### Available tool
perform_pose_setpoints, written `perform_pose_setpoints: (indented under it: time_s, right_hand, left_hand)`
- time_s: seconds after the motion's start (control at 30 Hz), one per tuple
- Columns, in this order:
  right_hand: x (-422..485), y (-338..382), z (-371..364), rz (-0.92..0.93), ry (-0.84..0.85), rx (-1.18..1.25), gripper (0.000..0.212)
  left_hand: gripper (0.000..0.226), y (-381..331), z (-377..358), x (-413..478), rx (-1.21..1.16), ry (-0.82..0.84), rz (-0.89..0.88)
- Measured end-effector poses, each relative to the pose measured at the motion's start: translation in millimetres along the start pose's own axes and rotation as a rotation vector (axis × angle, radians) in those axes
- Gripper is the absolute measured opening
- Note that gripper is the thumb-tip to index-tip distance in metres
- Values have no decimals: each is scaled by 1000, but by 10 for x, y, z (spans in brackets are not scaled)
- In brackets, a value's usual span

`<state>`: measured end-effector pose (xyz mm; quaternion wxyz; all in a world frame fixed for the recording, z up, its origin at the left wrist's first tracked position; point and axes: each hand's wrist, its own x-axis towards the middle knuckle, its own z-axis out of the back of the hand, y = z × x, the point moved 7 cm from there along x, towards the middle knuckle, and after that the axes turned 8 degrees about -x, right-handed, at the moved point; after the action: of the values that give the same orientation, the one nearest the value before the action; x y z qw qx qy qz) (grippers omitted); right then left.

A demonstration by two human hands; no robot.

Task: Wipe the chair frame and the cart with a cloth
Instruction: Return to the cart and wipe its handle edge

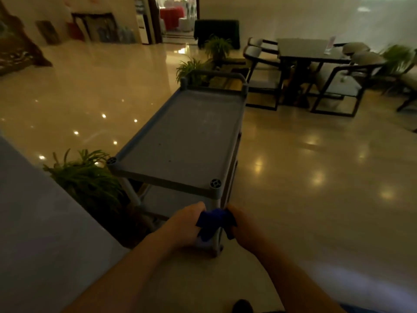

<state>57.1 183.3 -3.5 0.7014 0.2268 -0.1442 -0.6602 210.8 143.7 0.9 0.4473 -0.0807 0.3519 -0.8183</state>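
Observation:
A grey plastic cart (185,136) with an upper tray and lower shelves stands in front of me on the polished floor. A dark blue cloth (213,219) is bunched between my two hands, low by the cart's near right corner post. My left hand (185,224) grips the cloth's left side and my right hand (244,227) grips its right side. The cloth sits around or against the post; I cannot tell which. Dark-framed chairs (264,71) with grey cushions stand at the back right.
A dark table (304,49) stands among the chairs. Potted green plants sit left of the cart (85,177) and beyond its far end (191,68). A grey surface (33,211) fills the lower left. An open doorway (176,19) lies at the back.

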Motion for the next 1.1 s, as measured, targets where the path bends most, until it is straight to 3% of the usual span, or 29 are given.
perform_pose_setpoints:
  time_s: [0.3, 0.53, 0.83, 1.1]
  right_hand:
    - [993, -414, 504, 127, 87, 0, 7]
    - [1879, -483, 561, 182, 158, -36, 14]
    - [2914, -528, 310, 241, 416, -234, 8]
    - [3436, -525, 106, 447, 714, -401, 16]
  left_hand:
    - [18, -151, 224, 911, -56, -95, 105]
    - [13, 34, 489, 1418, -100, -154, 165]
    - [8, 776, 525, 2128, -245, -10, 306]
    - [8, 1069, 311, 2328, -428, -40, 452]
